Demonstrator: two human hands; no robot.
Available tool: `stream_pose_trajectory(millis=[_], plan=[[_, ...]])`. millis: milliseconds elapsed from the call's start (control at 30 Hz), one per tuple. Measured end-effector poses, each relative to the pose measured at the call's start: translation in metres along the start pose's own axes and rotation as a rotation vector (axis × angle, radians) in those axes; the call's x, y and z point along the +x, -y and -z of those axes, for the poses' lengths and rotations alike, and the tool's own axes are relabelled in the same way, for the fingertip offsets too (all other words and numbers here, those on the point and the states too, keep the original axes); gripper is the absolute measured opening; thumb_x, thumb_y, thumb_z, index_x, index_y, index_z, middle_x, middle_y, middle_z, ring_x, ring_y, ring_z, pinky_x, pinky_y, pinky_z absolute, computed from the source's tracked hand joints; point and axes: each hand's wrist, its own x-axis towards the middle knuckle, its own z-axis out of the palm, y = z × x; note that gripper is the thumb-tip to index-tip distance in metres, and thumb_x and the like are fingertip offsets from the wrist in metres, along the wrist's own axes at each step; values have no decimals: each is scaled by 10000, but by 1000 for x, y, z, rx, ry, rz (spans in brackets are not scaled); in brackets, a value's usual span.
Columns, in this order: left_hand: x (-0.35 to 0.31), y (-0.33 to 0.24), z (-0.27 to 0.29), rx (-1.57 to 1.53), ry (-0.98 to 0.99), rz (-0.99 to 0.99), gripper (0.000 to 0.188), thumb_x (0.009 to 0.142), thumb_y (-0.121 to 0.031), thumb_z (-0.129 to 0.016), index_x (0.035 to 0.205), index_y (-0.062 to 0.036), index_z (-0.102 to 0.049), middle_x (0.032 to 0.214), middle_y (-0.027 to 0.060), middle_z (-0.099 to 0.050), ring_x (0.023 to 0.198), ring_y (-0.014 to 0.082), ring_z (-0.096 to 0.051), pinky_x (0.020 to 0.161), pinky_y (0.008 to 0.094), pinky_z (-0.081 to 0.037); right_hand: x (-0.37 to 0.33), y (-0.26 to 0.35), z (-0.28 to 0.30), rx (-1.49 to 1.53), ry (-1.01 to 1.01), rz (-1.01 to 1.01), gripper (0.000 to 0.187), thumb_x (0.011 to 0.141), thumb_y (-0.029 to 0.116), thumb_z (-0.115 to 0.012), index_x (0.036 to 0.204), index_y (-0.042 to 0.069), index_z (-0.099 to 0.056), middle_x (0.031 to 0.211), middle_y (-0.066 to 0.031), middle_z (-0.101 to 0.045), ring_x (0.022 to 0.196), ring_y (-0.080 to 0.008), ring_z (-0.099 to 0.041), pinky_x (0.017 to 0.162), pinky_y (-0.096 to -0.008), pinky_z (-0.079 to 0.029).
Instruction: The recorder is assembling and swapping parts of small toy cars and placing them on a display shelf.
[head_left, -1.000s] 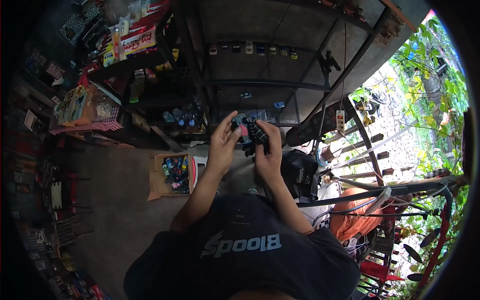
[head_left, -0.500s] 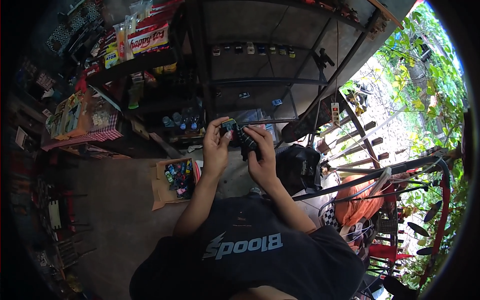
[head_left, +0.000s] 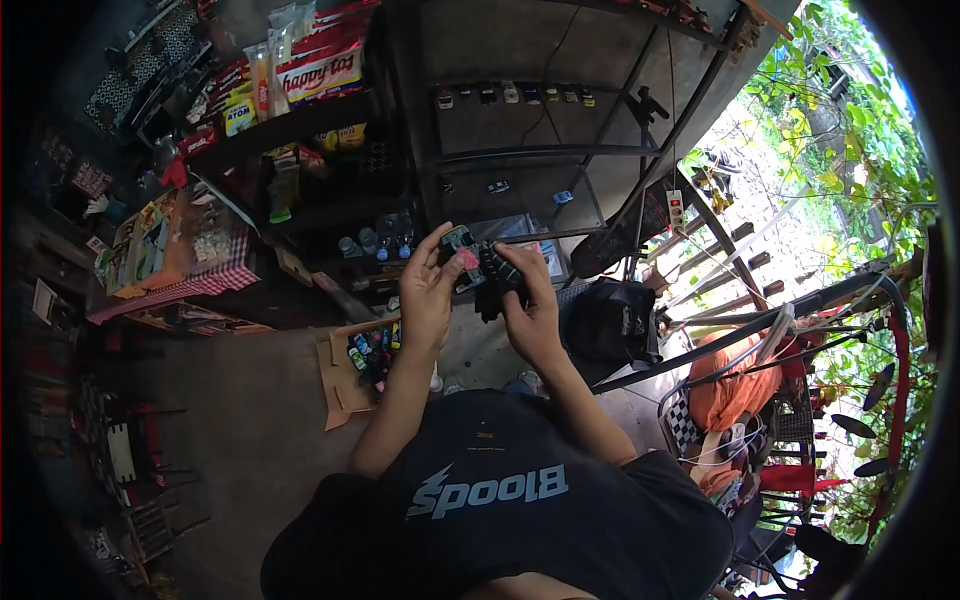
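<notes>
My left hand (head_left: 426, 295) is closed on a small toy car (head_left: 460, 243), its thumb pressed to the side and fingers behind it. A pink patch shows by the thumb. In my right hand (head_left: 530, 305) is a dark, ridged black object (head_left: 499, 272), gripped between thumb and fingers and held right up against the toy car. Its exact kind is hard to make out. Both hands are raised in front of my chest. Below the left forearm, a cardboard box (head_left: 337, 385) on the floor holds several more toy cars (head_left: 366, 350).
Ahead stands a dark metal shelf (head_left: 545, 153) with several toy cars (head_left: 511, 92) in a row. Snack packs (head_left: 320, 75) fill a rack at the left, beside a table with a checked cloth (head_left: 235, 281). A black bag (head_left: 612, 322) and an orange bundle (head_left: 735, 380) are at the right.
The toy car has been tilted so more of its face and the pink patch show. The right hand has shifted slightly with the black object. The whole view has swung a little.
</notes>
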Motion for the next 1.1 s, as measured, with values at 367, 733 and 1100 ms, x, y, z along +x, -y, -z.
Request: stream_pose_trajectory(millis=[367,733,1100], plan=[[-3,3,35,-82,14,-50,541,912,65,-627,1421,56,-443,1212,65,-594,1075,101,-573,967,244,-454,7,12,-29,3,116,-33,603,718,-137,-493,1284,44,-597,1269,-180,-551,1233,-330,-522,1078,-382,-383],[5,-7,40,-155,34,-105,538,920,80,-607,1430,47,-441,1192,70,-613,1055,112,-596,961,251,-472,10,22,-51,-35,29,42,610,717,-141,-512,1294,42,-591,1267,-178,-544,1223,-333,-522,1071,-383,-384],[2,-5,34,-7,80,18,621,926,79,-610,1478,87,-328,1318,131,-550,1147,120,-547,989,250,-458,24,9,-52,-6,-49,16,636,704,-147,-479,1305,31,-589,1247,-177,-540,1203,-328,-522,1073,-380,-377]])
